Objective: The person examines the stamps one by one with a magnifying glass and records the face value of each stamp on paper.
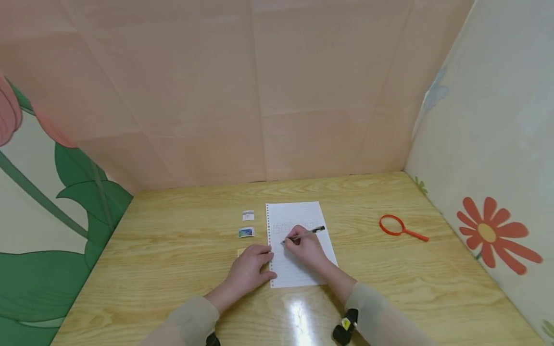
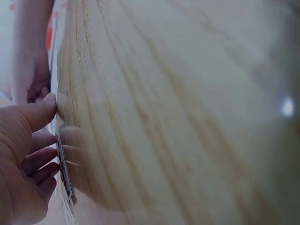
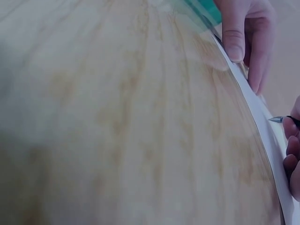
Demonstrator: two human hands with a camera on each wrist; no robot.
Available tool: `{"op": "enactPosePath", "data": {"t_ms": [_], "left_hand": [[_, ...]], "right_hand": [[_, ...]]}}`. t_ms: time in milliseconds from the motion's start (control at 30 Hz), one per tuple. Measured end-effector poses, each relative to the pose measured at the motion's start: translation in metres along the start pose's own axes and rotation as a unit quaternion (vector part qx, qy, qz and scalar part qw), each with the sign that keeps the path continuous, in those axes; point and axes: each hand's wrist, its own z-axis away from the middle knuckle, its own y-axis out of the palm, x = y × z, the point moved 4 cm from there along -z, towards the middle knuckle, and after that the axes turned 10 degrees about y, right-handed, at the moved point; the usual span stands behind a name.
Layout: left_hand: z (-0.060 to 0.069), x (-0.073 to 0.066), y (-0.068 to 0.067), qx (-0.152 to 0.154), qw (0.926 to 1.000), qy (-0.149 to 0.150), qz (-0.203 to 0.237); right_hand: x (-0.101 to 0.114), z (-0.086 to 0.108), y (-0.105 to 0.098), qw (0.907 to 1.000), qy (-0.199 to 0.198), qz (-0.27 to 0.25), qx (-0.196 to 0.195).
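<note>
A lined sheet of loose-leaf paper (image 1: pixel 294 212) with punched holes along its left side lies on the table, with faint large writing across its upper part. My right hand (image 1: pixel 308 252) pinches a dark pen (image 1: pixel 312 231), its tip at the paper's surface below that writing. In the right wrist view the metal pen tip (image 3: pixel 276 119) shows just above the sheet. My left hand (image 1: pixel 248 269) rests at the sheet's left edge, fingers relaxed, fingertips and thumb touching the margin. Left of the sheet lie a pale stamp-like piece (image 1: pixel 248 215) and a blue-green picture stamp (image 1: pixel 246 232).
A red magnifying glass (image 1: pixel 391 225) lies to the right on the wooden table (image 1: pixel 173 250). A small yellowish piece (image 1: pixel 240 251) is partly hidden by my left hand. A pink covered wall (image 1: pixel 259 120) stands behind, and painted walls flank the table.
</note>
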Motion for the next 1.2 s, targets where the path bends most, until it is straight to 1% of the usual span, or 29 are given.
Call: {"op": "enactPosePath", "data": {"t_ms": [133, 200, 433, 533, 667, 833, 967, 1067, 1200], "left_hand": [[0.000, 0.000, 0.000, 0.003, 1.0000, -0.004, 0.003], [0.000, -0.001, -0.001, 0.005, 1.0000, -0.007, 0.005], [0.000, 0.000, -0.001, 0.005, 0.9999, -0.012, 0.009], [0.001, 0.001, -0.001, 0.003, 0.9999, -0.010, 0.007], [0.000, 0.001, -0.001, 0.005, 0.9999, -0.011, 0.004], [-0.001, 0.000, -0.001, 0.009, 0.9997, -0.017, 0.013], [-0.001, 0.000, 0.000, 0.008, 0.9998, -0.014, 0.012], [-0.001, 0.000, 0.001, 0.012, 0.9998, -0.011, 0.007], [-0.001, 0.000, 0.001, 0.015, 0.9998, -0.011, 0.005]], "right_hand": [[-0.002, 0.002, -0.003, 1.0000, 0.009, 0.003, 0.002], [-0.002, 0.004, -0.004, 0.9999, 0.008, 0.000, 0.009], [0.002, 0.011, -0.001, 0.9981, -0.010, -0.014, 0.059], [0.002, 0.012, 0.000, 0.9976, -0.016, -0.012, 0.067], [0.002, 0.014, -0.003, 0.9983, -0.006, -0.007, 0.057], [-0.002, 0.014, -0.010, 0.9993, 0.005, -0.006, 0.038], [-0.005, 0.011, -0.014, 0.9987, 0.015, -0.037, 0.032], [-0.007, 0.008, -0.015, 0.9974, 0.025, -0.064, 0.021], [-0.010, 0.003, -0.014, 0.9980, 0.026, -0.058, 0.007]]}}
